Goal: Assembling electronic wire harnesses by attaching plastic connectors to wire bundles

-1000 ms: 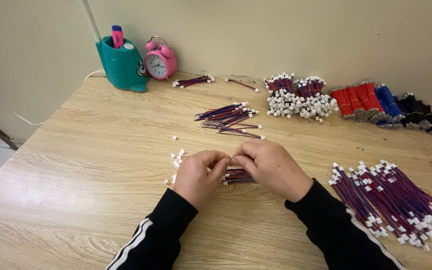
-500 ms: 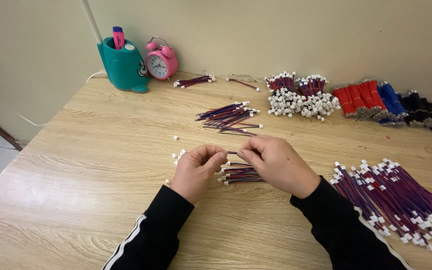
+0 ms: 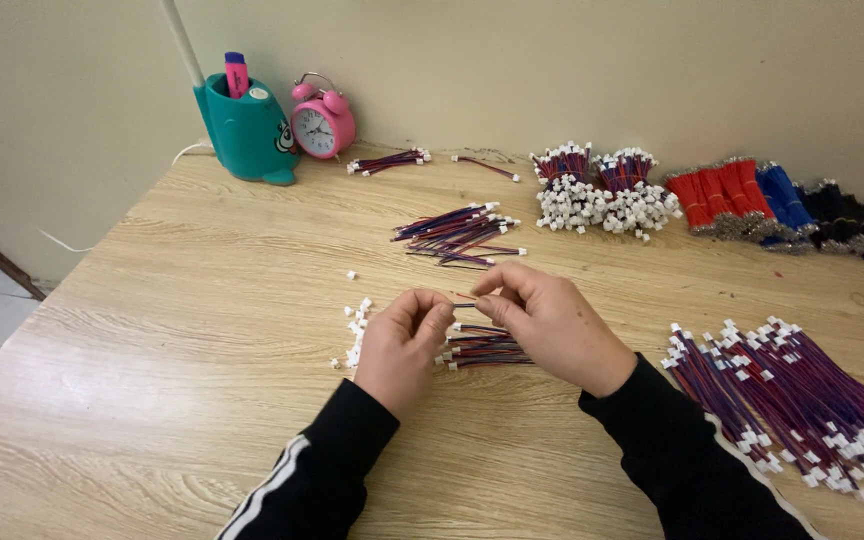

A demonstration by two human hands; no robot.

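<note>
My left hand [image 3: 402, 345] and my right hand [image 3: 550, 325] meet over the middle of a wooden table [image 3: 182, 300]. Between their fingertips they pinch a thin red and blue wire [image 3: 465, 300]. The left fingertips close at the wire's left end; whether a connector sits there is hidden. Just below the hands lies a small bundle of red and blue wires [image 3: 487, 348] with white ends. Several loose small white connectors [image 3: 355, 328] are scattered left of my left hand.
A big heap of wires with white plugs [image 3: 792, 395] lies at the right. Another wire pile [image 3: 457, 235] lies beyond the hands. At the back stand bundles with white connectors [image 3: 602, 195], red, blue and black bundles [image 3: 782, 205], a teal pen holder [image 3: 247, 125] and a pink alarm clock [image 3: 323, 123].
Both hands have lifted slightly off the small bundle and moved a little apart, with one wire now stretched between the fingertips.
</note>
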